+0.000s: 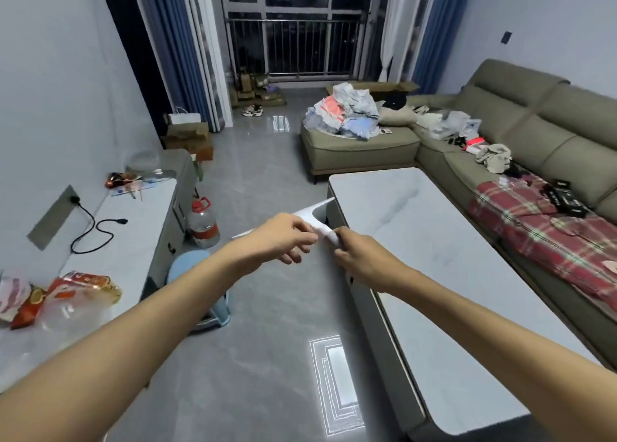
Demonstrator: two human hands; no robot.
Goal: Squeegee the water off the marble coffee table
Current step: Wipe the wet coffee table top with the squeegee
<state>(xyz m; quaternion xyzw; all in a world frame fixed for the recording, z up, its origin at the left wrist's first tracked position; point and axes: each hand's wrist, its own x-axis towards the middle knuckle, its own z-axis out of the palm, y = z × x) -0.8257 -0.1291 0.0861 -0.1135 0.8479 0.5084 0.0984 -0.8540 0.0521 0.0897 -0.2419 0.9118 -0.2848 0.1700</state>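
A white squeegee [312,215] hangs in the air just left of the marble coffee table [430,258], over the grey floor. Its blade runs from lower left to upper right, the far tip near the table's left edge. My right hand [362,259] is closed around the handle's end. My left hand [287,238] meets it from the left, fingers pinching the handle close to the blade. The tabletop is pale with faint grey veins; I cannot make out water on it.
An olive sofa [521,134] with clothes and a plaid blanket [547,241] lines the table's right side. A white cabinet [133,228] with snack bags and a cable stands left. A water jug [203,223] and blue stool [197,274] sit on the floor between.
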